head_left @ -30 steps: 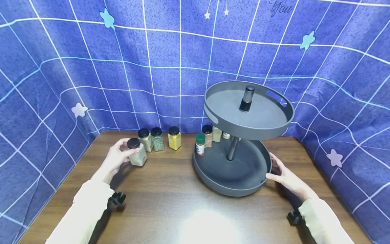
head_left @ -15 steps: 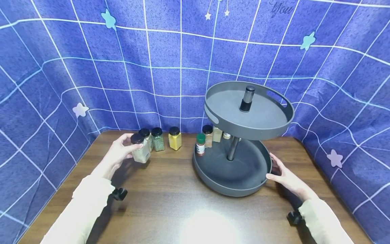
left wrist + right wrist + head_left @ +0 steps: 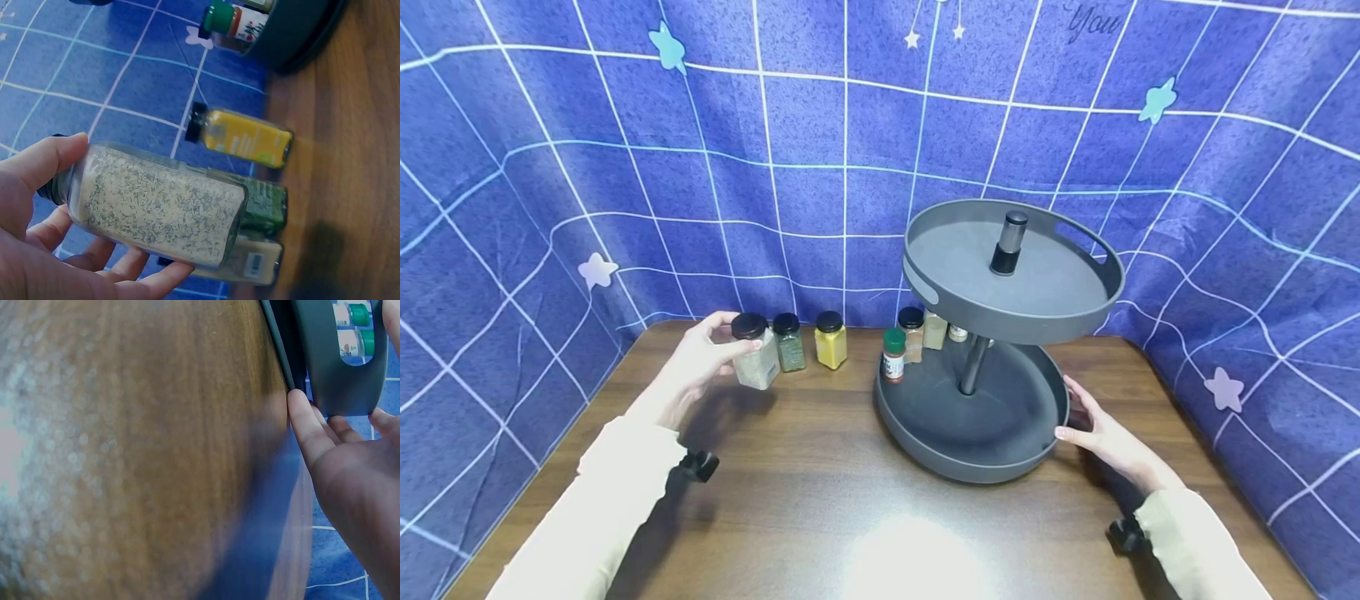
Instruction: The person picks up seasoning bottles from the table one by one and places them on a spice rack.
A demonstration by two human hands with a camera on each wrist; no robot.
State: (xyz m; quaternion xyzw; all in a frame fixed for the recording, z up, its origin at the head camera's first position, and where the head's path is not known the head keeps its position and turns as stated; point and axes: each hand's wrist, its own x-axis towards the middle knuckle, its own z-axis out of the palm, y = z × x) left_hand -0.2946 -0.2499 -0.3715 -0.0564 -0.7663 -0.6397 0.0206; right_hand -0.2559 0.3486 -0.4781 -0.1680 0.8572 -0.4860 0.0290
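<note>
A left hand (image 3: 695,360) curls its fingers around a speckled spice jar (image 3: 757,368), aloft over the bench (image 3: 820,483), while the right hand (image 3: 1108,437) rests loosely spread fingers against the lower tray (image 3: 970,429). Likely glass, the jar should prove rigid, smooth, breakable, best gripped below its black lid (image 3: 749,326). Within half a second it has shifted rightward, hiding a beige jar (image 3: 265,261) from the head view.

A blue, star-dotted grid cloth (image 3: 880,125) surrounds a brown wood-grain table (image 3: 805,467) catching white glare (image 3: 917,558).

Glossy wood tabletop (image 3: 805,475), matt plastic-looking two-tier rack (image 3: 1000,322), smooth glassy jar (image 3: 156,206), creased cloth backdrop (image 3: 805,200)
</note>
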